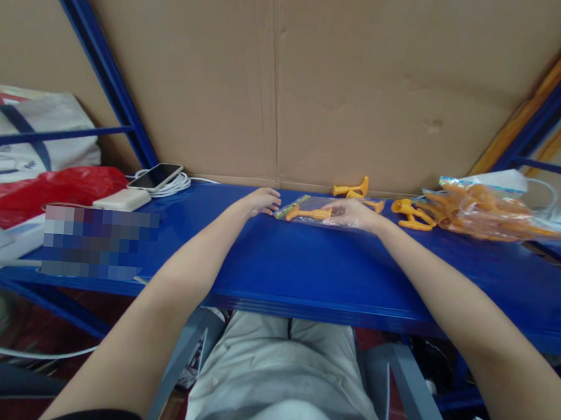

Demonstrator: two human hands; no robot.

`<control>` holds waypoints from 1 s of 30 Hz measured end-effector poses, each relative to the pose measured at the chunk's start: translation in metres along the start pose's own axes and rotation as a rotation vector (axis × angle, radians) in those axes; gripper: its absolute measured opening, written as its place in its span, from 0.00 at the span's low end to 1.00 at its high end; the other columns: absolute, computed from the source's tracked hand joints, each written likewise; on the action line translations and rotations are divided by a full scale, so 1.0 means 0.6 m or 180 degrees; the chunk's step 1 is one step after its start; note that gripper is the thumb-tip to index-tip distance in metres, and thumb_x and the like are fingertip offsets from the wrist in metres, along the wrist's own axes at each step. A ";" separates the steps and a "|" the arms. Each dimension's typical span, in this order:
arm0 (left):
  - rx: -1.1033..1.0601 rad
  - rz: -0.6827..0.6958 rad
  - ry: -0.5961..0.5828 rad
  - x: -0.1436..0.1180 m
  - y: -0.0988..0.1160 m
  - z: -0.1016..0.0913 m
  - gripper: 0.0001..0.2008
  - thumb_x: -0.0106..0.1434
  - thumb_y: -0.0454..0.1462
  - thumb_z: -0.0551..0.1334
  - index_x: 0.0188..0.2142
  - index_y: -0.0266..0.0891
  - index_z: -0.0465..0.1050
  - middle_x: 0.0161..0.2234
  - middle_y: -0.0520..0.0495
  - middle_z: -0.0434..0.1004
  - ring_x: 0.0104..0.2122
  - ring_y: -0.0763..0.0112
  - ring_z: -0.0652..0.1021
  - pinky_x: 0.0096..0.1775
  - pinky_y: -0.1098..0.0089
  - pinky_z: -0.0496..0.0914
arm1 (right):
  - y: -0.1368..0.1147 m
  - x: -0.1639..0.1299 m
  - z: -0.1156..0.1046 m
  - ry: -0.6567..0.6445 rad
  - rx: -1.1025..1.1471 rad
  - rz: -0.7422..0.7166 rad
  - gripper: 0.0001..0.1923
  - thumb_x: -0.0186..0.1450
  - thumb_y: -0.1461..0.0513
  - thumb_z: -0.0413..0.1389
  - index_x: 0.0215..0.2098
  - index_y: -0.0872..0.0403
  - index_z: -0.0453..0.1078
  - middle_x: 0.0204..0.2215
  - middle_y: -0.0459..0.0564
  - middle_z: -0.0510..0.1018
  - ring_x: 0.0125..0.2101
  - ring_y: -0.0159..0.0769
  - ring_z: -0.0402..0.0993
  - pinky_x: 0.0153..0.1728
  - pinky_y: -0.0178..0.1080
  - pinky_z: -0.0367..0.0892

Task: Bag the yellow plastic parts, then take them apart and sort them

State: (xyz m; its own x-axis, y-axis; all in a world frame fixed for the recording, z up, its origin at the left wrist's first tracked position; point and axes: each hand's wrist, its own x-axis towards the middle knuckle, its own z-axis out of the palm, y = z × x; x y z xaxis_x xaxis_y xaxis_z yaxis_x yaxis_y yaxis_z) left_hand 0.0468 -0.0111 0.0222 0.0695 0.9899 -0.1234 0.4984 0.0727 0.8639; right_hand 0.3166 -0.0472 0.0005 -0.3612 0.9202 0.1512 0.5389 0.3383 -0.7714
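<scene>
Nearest me is pale clothing (277, 375) over the lap, below the front edge of the blue surface (315, 264); I'd watch the loose orange pieces (344, 190) by the back edge, since a careless nudge from the right grip (353, 214) could shove them against the cardboard (281, 74); the clear bag (314, 203), thin film on a smooth top, might skid or crease if tugged from one side only; it lies between both grips, nearer the back edge than the front, apparently with an orange piece (312, 213) inside; the right grip is at its right end, how firmly closed I cannot tell; the left grip (260, 201), fingers loosely curled and apparently empty, sits just beside its left end
</scene>
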 end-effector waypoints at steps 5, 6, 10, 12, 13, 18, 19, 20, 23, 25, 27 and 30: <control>0.0672 0.0316 0.0299 0.005 -0.004 0.004 0.16 0.61 0.28 0.60 0.49 0.37 0.73 0.45 0.40 0.82 0.42 0.65 0.82 0.42 0.70 0.76 | -0.012 -0.009 0.003 -0.0173 0.0108 0.0077 0.23 0.54 0.62 0.69 0.48 0.54 0.79 0.44 0.54 0.83 0.45 0.40 0.80 0.52 0.44 0.74; 0.0913 0.0575 0.0470 0.005 -0.004 0.005 0.16 0.61 0.27 0.60 0.48 0.36 0.75 0.47 0.40 0.82 0.44 0.64 0.82 0.45 0.69 0.76 | -0.015 -0.011 0.003 -0.0201 0.0170 0.0094 0.23 0.55 0.63 0.69 0.50 0.54 0.78 0.46 0.54 0.83 0.46 0.40 0.79 0.53 0.44 0.73; 0.1537 0.1642 0.0537 0.005 -0.006 0.021 0.15 0.60 0.28 0.58 0.44 0.37 0.79 0.49 0.44 0.83 0.50 0.66 0.80 0.54 0.70 0.71 | -0.023 -0.016 0.001 -0.0233 0.0294 0.0109 0.25 0.57 0.66 0.66 0.53 0.52 0.77 0.52 0.54 0.81 0.49 0.40 0.79 0.56 0.45 0.72; 0.1620 0.1840 0.0184 0.005 -0.008 0.030 0.14 0.61 0.30 0.58 0.43 0.37 0.80 0.47 0.46 0.84 0.47 0.67 0.81 0.52 0.71 0.72 | -0.026 -0.017 -0.003 -0.0234 0.0226 0.0124 0.25 0.57 0.66 0.66 0.53 0.52 0.77 0.53 0.53 0.81 0.50 0.40 0.79 0.56 0.45 0.72; 0.1669 0.1895 0.0032 0.006 -0.010 0.033 0.14 0.61 0.30 0.59 0.43 0.37 0.81 0.46 0.46 0.84 0.46 0.68 0.81 0.51 0.71 0.73 | -0.026 -0.017 -0.005 -0.0216 0.0173 0.0135 0.24 0.57 0.65 0.66 0.53 0.52 0.77 0.52 0.53 0.81 0.50 0.40 0.79 0.56 0.46 0.72; 0.2082 0.1901 -0.0058 0.014 -0.017 0.029 0.16 0.59 0.28 0.58 0.42 0.37 0.83 0.46 0.45 0.85 0.47 0.67 0.81 0.51 0.71 0.72 | -0.020 -0.015 -0.029 0.0117 0.0057 0.0268 0.15 0.58 0.65 0.66 0.45 0.54 0.81 0.46 0.54 0.84 0.42 0.39 0.81 0.50 0.44 0.76; 0.2160 0.1860 -0.0014 0.015 -0.017 0.025 0.17 0.59 0.28 0.58 0.42 0.38 0.83 0.46 0.45 0.85 0.47 0.66 0.81 0.51 0.71 0.72 | -0.017 -0.015 -0.037 0.0231 0.0080 0.0288 0.13 0.59 0.64 0.65 0.43 0.55 0.81 0.44 0.55 0.84 0.39 0.38 0.81 0.47 0.43 0.77; 0.2233 0.1808 0.0037 0.016 -0.018 0.021 0.17 0.58 0.28 0.58 0.42 0.39 0.83 0.46 0.46 0.85 0.48 0.66 0.81 0.51 0.71 0.72 | -0.013 -0.014 -0.047 0.0377 0.0087 0.0306 0.11 0.61 0.64 0.64 0.42 0.55 0.81 0.42 0.55 0.84 0.37 0.37 0.81 0.44 0.42 0.78; 0.2456 0.1575 0.0274 0.016 -0.019 0.007 0.17 0.57 0.29 0.60 0.41 0.41 0.84 0.46 0.47 0.85 0.49 0.63 0.81 0.49 0.72 0.72 | 0.007 -0.013 -0.079 0.0971 -0.0259 0.0425 0.11 0.64 0.63 0.59 0.42 0.57 0.81 0.38 0.56 0.84 0.33 0.36 0.81 0.39 0.41 0.78; 0.2662 0.1331 0.0501 0.012 -0.018 0.001 0.16 0.57 0.30 0.60 0.41 0.42 0.84 0.46 0.46 0.85 0.49 0.61 0.81 0.49 0.73 0.72 | 0.026 -0.015 -0.100 0.1430 -0.0902 0.0573 0.13 0.65 0.64 0.56 0.44 0.58 0.81 0.39 0.57 0.84 0.37 0.41 0.82 0.42 0.42 0.77; 0.2880 0.1061 0.0703 0.006 -0.016 -0.004 0.15 0.60 0.31 0.59 0.42 0.42 0.83 0.45 0.43 0.85 0.50 0.60 0.81 0.49 0.71 0.72 | 0.045 -0.019 -0.114 0.1684 -0.1691 0.0699 0.17 0.65 0.65 0.53 0.48 0.58 0.80 0.45 0.59 0.84 0.47 0.46 0.80 0.50 0.45 0.74; 0.3090 0.0757 0.0864 -0.004 -0.011 -0.007 0.16 0.65 0.33 0.55 0.44 0.37 0.82 0.45 0.36 0.84 0.51 0.55 0.81 0.50 0.67 0.73 | 0.069 -0.026 -0.117 0.1522 -0.2589 0.0894 0.23 0.66 0.64 0.51 0.57 0.58 0.76 0.56 0.62 0.78 0.58 0.53 0.73 0.59 0.50 0.67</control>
State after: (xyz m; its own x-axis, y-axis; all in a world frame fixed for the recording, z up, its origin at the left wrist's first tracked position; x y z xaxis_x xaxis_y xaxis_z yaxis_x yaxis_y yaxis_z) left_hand 0.0398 -0.0134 0.0186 0.1202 0.9687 0.2172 0.9878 -0.1385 0.0710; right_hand 0.3979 -0.0336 0.0093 0.1096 0.9100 0.3999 0.9822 -0.0374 -0.1840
